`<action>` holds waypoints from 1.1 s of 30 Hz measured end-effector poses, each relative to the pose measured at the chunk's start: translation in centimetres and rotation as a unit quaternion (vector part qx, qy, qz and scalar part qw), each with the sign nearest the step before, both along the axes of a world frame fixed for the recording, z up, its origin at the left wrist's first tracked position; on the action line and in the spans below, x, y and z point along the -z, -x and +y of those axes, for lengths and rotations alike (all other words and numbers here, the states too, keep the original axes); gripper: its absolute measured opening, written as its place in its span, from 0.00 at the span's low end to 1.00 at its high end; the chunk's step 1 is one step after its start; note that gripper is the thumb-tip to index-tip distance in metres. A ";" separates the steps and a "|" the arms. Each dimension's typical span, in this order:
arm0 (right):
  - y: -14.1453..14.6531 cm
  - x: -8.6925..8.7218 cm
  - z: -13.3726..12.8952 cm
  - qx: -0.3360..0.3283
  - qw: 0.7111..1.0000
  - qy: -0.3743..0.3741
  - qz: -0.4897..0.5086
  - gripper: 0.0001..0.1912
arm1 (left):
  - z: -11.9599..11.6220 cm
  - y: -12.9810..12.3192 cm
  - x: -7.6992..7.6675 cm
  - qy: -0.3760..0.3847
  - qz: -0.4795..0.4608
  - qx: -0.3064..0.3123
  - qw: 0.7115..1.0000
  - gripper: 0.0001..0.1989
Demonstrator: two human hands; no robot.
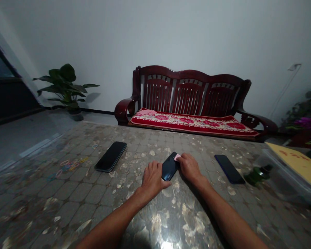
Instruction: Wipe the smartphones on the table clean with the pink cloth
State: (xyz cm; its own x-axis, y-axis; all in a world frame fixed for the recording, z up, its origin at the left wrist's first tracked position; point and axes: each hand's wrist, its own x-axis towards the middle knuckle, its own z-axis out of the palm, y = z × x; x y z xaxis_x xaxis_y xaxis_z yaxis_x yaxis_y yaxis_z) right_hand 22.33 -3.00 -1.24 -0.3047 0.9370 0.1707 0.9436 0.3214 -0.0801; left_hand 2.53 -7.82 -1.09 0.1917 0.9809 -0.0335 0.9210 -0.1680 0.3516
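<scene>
A dark smartphone [169, 168] lies on the patterned tabletop with its back, it seems, facing up. Along its left edge and lower end, the fingers and thumb of my left hand [152, 175] grip it. My right hand [189, 166] is closed at the phone's upper right, pinching a small pale pink piece [177, 157], perhaps cloth or paper, against the phone near its camera. Most of that pink piece is hidden under my fingers. To the left lies a second black phone [111, 156], and to the right a third phone [229, 168] with a blue edge.
Colourful rubber bands [67, 165] are scattered on the table's left. At right stand a green bottle [257, 174] and a clear plastic box [282, 176] with a yellow sheet [298, 160] on top. Beyond the table are a wooden bench [189, 90] and a potted plant [67, 86].
</scene>
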 end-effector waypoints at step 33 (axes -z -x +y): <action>-2.1 -0.1 3.2 -0.037 0.999 0.013 0.000 0.19 | 1.3 1.8 0.0 0.010 -0.013 0.064 0.998 0.28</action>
State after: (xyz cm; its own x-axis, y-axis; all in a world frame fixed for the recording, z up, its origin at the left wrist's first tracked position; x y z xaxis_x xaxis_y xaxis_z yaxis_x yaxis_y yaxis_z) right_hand 24.41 0.16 -1.10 -0.3730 0.9160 0.1477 0.9173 0.3880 -0.0900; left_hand 0.75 -6.54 -1.10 0.3160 0.9477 -0.0455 0.8833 -0.2764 0.3787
